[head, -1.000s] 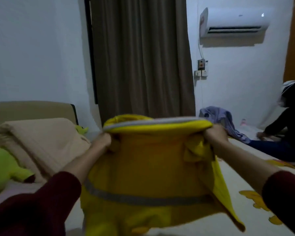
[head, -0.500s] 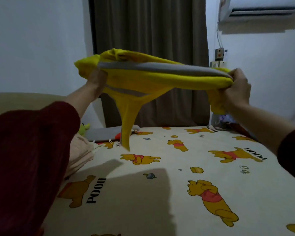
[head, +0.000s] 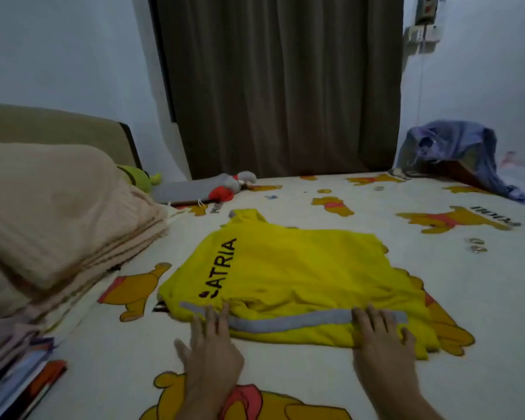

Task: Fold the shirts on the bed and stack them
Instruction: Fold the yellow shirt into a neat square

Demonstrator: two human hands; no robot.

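Two hands, one garment: both palms are down at the near hem of a single yellow shirt on the bed.
Far left, off task: beige blanket [head: 52,213] heaped against the headboard, well apart from the work.
Left hand [head: 210,350]: fingers straight and spread, gripping nothing; fingertips rest on the near-left corner of the shirt, over the grey hem band [head: 288,321].
Yellow shirt [head: 291,280]: lies flat on the cartoon-print sheet [head: 361,377], directly ahead of both hands, back side up with dark lettering toward its left.
Long axis: appears to run left to right across the view, collar end toward the far left, banded hem along the edge nearest the person.
Right hand [head: 379,336]: flat, fingers extended, holding nothing; presses the band near the shirt's right end.
Nearer hand: neither clearly; each covers its own corner, so a fold away from the body would probably take both together.
Likely step: smoothing, first fold not yet made.
Far right: blue crumpled garment [head: 455,147] at the bed's far corner, unfolded, well apart.
Stack: none visible.
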